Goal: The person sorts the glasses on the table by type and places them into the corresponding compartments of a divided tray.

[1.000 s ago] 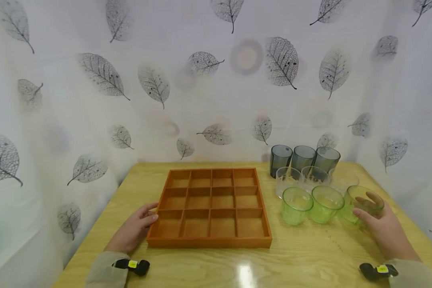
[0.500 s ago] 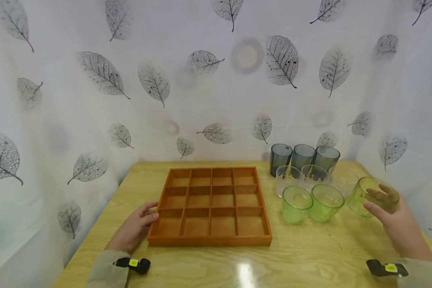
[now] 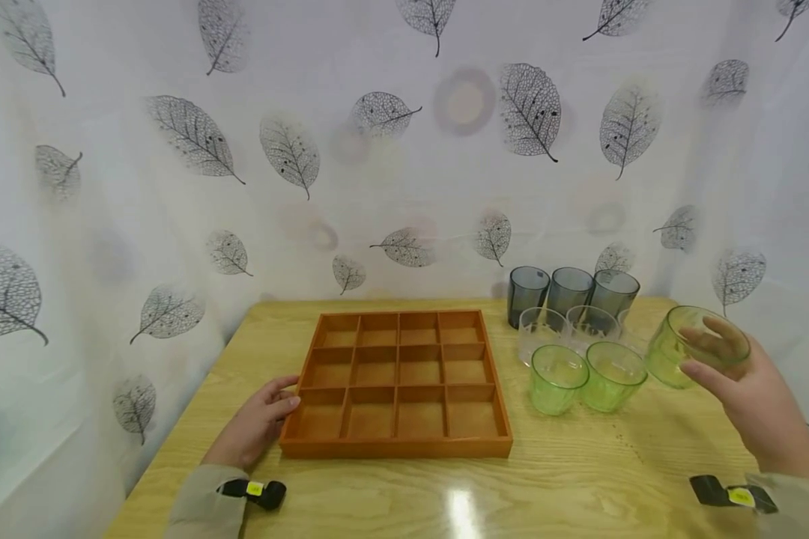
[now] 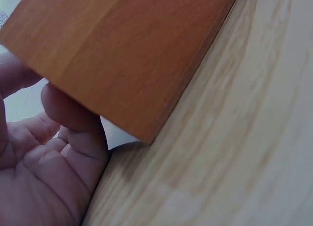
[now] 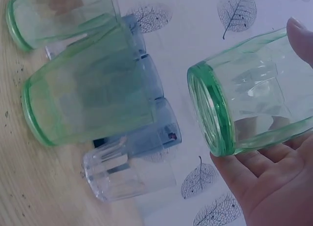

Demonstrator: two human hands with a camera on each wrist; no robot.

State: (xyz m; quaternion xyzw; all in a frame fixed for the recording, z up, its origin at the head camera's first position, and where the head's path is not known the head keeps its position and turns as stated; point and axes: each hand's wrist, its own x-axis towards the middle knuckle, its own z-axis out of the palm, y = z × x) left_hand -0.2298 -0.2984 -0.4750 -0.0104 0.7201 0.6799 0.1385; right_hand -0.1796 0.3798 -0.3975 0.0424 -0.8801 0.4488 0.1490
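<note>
My right hand (image 3: 765, 400) grips a green tinted glass (image 3: 669, 358) and holds it up above the table, at the right. In the right wrist view the thick base of that glass points left, with the fingers (image 5: 259, 165) along one side and the thumb opposite. Two matching green glasses (image 3: 558, 382) (image 3: 613, 379) stand upright to its left. My left hand (image 3: 251, 427) touches the left side of a wooden tray (image 3: 398, 449) divided into several square compartments. In the left wrist view its fingers (image 4: 73, 111) meet the tray's wall near a corner.
Behind the green glasses stands a row of clear glasses (image 3: 539, 340), one partly hidden by the held glass. Farther back are three dark grey glasses (image 3: 527, 299). A leaf-patterned curtain (image 3: 404, 180) hangs behind the wooden table (image 3: 350, 494).
My right hand has lifted the green glass off the table from the right end of its row, moving it up and right. The left hand and tray stay in place.
</note>
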